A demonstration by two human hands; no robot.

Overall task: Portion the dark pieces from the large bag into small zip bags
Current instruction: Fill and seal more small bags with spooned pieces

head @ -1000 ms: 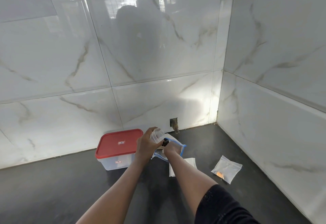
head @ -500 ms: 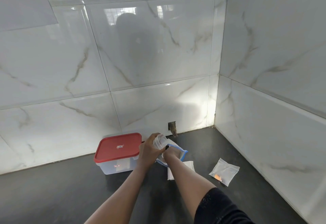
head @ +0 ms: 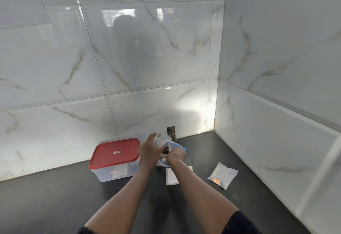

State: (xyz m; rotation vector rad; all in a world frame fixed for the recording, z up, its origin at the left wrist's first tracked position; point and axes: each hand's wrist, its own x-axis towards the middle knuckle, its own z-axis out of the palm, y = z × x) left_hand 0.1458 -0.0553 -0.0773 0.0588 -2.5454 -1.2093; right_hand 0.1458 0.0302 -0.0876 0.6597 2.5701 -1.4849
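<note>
Gripping a small zip bag [head: 159, 140] in the left hand [head: 149, 153], just above the large bag [head: 176, 147] on the bench [head: 55, 206]. Right hand [head: 175, 156] at its mouth, fingers hidden, can't tell the grasp. Dark pieces [head: 166, 152] showing between both hands.

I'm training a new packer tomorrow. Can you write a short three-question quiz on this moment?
1. True or false: the red-lidded container is open.
2. Fill in: the large bag, at whose mouth the right hand works, has a ____ zip edge.
3. The small clear zip bag is: A held up by the left hand; B held by the right hand; C lying flat on the counter.

Key: 1 false; 2 blue; 3 A.
</note>
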